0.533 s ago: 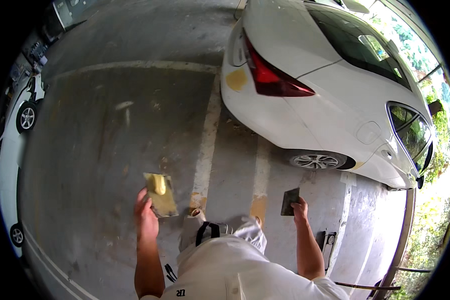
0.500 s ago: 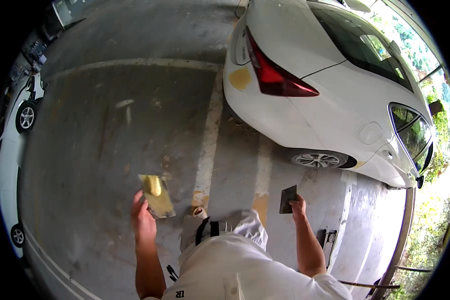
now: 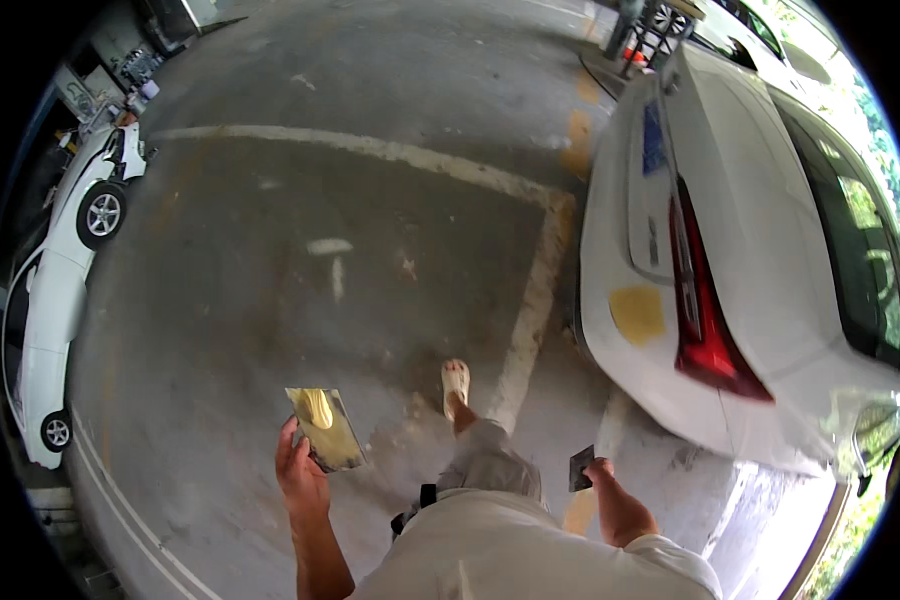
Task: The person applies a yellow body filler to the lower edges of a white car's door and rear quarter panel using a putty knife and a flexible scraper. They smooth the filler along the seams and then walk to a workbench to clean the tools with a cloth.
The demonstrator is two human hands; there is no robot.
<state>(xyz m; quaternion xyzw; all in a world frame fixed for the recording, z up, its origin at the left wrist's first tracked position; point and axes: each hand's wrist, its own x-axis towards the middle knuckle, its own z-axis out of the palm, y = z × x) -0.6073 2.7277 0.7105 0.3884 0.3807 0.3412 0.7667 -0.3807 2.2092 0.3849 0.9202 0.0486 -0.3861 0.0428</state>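
My left hand [image 3: 300, 478] holds a flat metal board [image 3: 327, 430] with a lump of yellow filler putty on it, tilted in front of me. My right hand [image 3: 602, 472] grips a small dark scraper blade [image 3: 581, 467] low at my right side. A white car [image 3: 740, 270] stands to my right, with a yellow patch of filler [image 3: 637, 313] on its rear bumper beside the red tail light. My foot in a pale sandal [image 3: 455, 382] is stepping forward on the concrete floor.
A faded yellow parking line [image 3: 530, 310] runs along the floor beside the white car. A second white car [image 3: 65, 270] is parked at the far left. Metal racks and clutter stand at the top right and top left.
I have walked closer to the white car's rear; it now fills the right side. Both hands keep hold of the board and scraper, and my foot has swung forward.
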